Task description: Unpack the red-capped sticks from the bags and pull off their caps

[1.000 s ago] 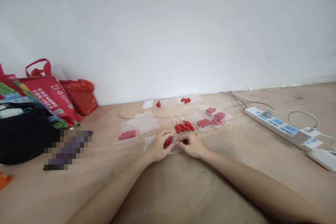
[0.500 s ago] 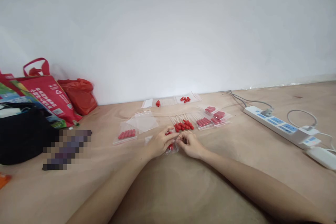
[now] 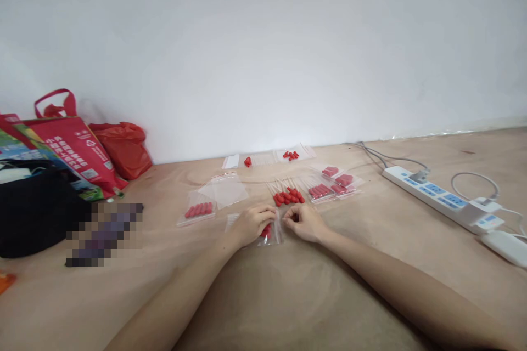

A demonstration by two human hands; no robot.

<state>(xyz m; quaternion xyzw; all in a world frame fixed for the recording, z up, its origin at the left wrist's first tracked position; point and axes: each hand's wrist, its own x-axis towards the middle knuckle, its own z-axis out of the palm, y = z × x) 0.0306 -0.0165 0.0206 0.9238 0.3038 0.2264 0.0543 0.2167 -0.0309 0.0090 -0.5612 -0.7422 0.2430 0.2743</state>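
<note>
My left hand (image 3: 253, 224) lies over a small clear plastic bag (image 3: 276, 235), its fingers pressed together on the bag's upper part. Red pieces (image 3: 266, 231) show inside the bag; the rest is covered by that hand. At the bag's right edge is my right hand (image 3: 307, 223), thumb and fingers curled into a pinch; what they hold, if anything, cannot be made out. Just beyond both hands lies a bunch of thin sticks with red heads (image 3: 289, 196).
Bagged red-headed sticks lie to the left (image 3: 198, 209) and right (image 3: 321, 191). Flat clear bags (image 3: 225, 189) lie behind. Small red pieces (image 3: 290, 155) lie near the wall. A white power strip (image 3: 440, 197) with cables is at right; red bags (image 3: 119, 148) and a black item (image 3: 37, 214) stand left.
My right hand has shifted slightly right, away from my left hand. The left fingers have come down flatter over the bag, and more of its right side shows.
</note>
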